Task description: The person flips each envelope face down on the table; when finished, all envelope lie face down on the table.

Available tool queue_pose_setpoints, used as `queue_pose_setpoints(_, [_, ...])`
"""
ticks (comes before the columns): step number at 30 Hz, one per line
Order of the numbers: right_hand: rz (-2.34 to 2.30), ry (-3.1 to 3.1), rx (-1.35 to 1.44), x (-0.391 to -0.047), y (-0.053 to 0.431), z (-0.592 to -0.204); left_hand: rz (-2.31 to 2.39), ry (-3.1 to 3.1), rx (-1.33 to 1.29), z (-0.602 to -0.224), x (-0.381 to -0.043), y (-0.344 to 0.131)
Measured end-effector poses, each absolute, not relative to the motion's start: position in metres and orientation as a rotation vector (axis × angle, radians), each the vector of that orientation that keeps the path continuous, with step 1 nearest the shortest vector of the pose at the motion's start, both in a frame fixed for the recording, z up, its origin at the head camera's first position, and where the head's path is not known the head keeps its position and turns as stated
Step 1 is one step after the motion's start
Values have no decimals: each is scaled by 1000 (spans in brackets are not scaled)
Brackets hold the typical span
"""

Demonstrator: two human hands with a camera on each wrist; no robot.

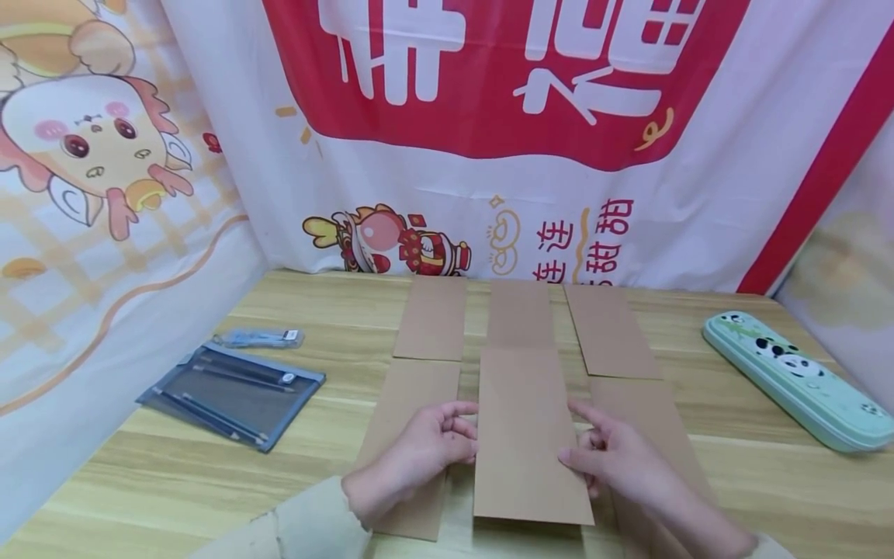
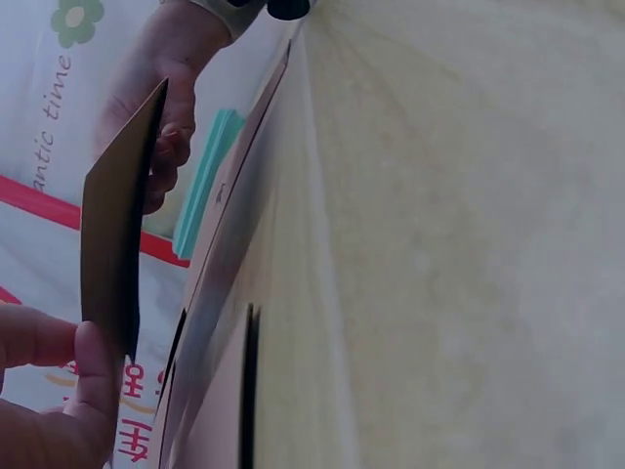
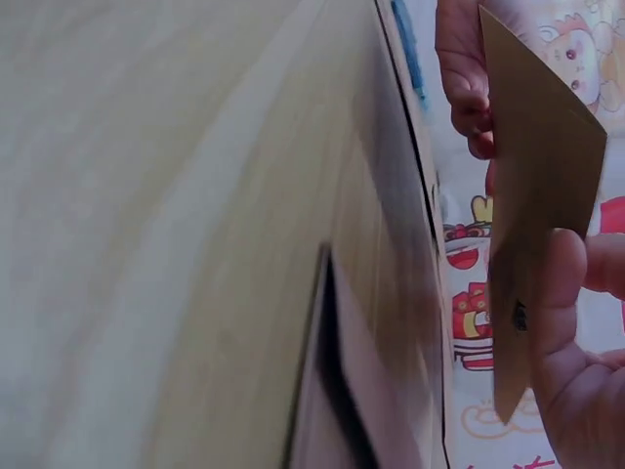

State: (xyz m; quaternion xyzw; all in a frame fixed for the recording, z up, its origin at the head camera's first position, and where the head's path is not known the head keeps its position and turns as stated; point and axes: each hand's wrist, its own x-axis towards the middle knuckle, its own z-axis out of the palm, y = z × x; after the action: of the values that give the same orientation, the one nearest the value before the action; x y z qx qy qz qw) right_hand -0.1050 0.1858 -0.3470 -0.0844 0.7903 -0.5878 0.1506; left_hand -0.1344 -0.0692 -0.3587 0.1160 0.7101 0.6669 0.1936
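Note:
A plain brown rectangular card (image 1: 528,442) is held raised above the table between both hands. My left hand (image 1: 427,444) pinches its left edge, and my right hand (image 1: 620,452) pinches its right edge. The right wrist view shows a small dark mark on the card's underside (image 3: 527,254). Similar cards lie flat on the table: back left (image 1: 433,318), back middle (image 1: 520,310), back right (image 1: 615,330), front left (image 1: 412,404) and front right (image 1: 642,407). From the head view, the raised card's far end covers the near end of the back middle one.
On the left lie a blue-edged mesh zip pouch (image 1: 237,392) with pencils inside and a small clear packet (image 1: 258,338) behind it. A mint panda pencil case (image 1: 796,380) stands at the right. Printed curtains (image 1: 489,178) hang along the table's back edge.

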Motion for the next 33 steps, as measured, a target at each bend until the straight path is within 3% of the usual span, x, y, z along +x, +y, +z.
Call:
queue_pose_setpoints(8, [-1543,2196,-277,-106,189,-352,1695,2071,415,-363,-135,-71])
queue_pose_setpoints(33, [-1263,2418,-3,-100,176,-357,1419,2230,461,-357,-129,-65])
